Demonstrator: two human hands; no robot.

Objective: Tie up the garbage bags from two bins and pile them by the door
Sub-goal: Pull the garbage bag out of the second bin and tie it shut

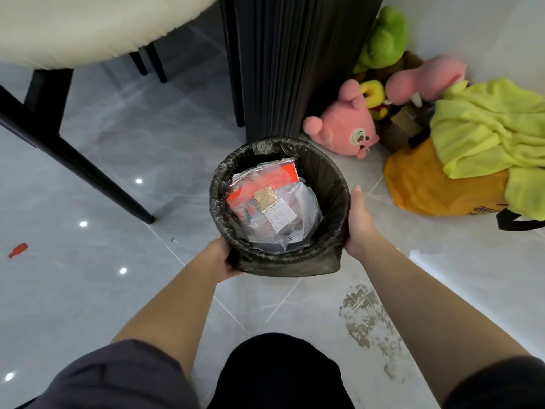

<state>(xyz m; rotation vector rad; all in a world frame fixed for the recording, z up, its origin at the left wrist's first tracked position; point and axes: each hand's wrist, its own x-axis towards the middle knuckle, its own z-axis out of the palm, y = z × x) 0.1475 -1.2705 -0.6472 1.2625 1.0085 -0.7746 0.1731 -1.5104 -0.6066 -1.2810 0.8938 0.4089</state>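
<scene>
A round bin (pixel 280 208) stands on the grey tiled floor (pixel 103 172) at the centre of the view. It is lined with a black garbage bag (pixel 295 262), whose edge is folded over the rim and hangs down the outer wall on the near side. The bag is open at the top and not tied.

Inside the bag lie clear plastic wrappers (pixel 295 222), a red package (pixel 265 184) and a white printed label (pixel 278 214).

The left hand (pixel 224 259) grips the near-left side of the bin over the folded bag edge, with fingers curled around the wall. The right hand (pixel 358 222) lies flat against the right side of the bin, fingers extended and pointing away from the person, palm touching the bag. Both forearms are bare; dark sleeves show at the near edge of the view.

Just beyond the bin stands a dark ribbed column (pixel 295 63). To the far left are a cream chair seat (pixel 88 28) and a black chair leg (pixel 76 160). To the far right, near the wall, lie a pink plush toy (pixel 345 128), a green plush toy (pixel 383 36), a yellow-green cloth (pixel 486 128) and an orange bag (pixel 436 187). A small red scrap (pixel 17 250) lies on the floor well to the left.
</scene>
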